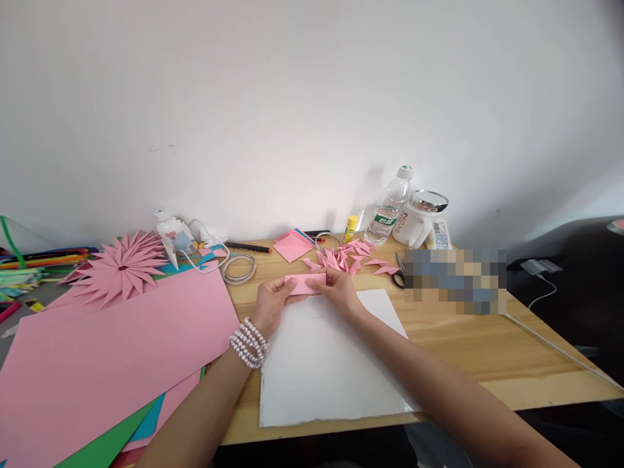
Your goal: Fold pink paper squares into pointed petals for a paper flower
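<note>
Head view, hidden parts: a block on the right of the wooden table [487, 351] is pixelated, so what lies there cannot be made out; the scissors [400, 273] are half covered by it, with only the dark handles seen.
Head view, cut off: the large pink sheet [107, 351] and the green sheet [102, 448] under it run out of the picture at the lower left; both forearms leave the frame at the bottom.
Head view, hard to read: the labels on the water bottle [389, 209] and the glue bottle [173, 235] are too small to be read.
Left hand: the left hand [272, 304] is closed in a pinch on the left end of the folded pink paper strip [305, 283], thumb on top; a beaded bracelet [248, 343] is worn at the wrist.
Right hand: the right hand [340, 290] grips the strip's right end between thumb and fingers, the fingertips partly hidden behind the paper.
Strip position: it is held level between both hands, just above the far edge of the white sheet [331, 364], near the middle of the table.
Beyond the hands: a heap of folded pink points [348, 257] lies just behind the strip.
Left side: a pink paper flower [121, 268] rests beside a coil of white cable [238, 266].
</note>
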The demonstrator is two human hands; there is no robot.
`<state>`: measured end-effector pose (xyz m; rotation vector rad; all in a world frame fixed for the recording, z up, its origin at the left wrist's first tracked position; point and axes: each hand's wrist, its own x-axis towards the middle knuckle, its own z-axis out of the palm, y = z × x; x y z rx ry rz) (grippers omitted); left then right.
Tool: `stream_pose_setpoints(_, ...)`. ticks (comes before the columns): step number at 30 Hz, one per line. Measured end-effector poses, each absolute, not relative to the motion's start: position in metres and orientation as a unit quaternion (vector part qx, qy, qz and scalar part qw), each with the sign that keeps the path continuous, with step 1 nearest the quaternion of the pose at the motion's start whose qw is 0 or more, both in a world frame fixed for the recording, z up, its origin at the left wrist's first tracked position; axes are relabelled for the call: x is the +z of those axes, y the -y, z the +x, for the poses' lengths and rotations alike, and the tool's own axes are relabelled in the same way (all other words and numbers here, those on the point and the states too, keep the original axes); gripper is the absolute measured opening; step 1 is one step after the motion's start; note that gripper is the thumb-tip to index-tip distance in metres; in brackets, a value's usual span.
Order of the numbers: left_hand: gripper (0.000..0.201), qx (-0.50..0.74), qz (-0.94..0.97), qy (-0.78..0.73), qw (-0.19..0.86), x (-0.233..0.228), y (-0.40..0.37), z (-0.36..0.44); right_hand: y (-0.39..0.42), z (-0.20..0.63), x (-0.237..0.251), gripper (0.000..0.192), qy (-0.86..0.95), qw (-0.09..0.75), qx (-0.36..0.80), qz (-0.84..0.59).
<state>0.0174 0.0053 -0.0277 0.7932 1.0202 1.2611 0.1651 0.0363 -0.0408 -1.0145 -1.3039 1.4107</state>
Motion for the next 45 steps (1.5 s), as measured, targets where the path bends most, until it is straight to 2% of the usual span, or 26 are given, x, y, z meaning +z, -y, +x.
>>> stream_pose_setpoints(21,0.023,0.554,0.366,-0.418,0.619,-0.026,-0.0045,0.0176,-0.0331,0.1662,-0.0345,0.037,0.535,0.48,0.561,-0.412)
stream_pose_setpoints(31,0.021,0.582,0.353,-0.391,0.62,-0.0243,-0.0047,0.0198,-0.034,0.1649,-0.0357,0.064,0.536,0.461,0.595,-0.383)
stream_pose_setpoints(42,0.021,0.574,0.356,-0.41,0.612,-0.0266,-0.0078,0.0164,-0.037,0.1661,-0.0378,0.064,0.542,0.456,0.592,-0.384)
stream_pose_setpoints(45,0.021,0.572,0.368,-0.404,0.612,-0.0256,-0.0068,0.0165,-0.0372,0.1663,-0.0372,0.059,0.556,0.453,0.578,-0.389)
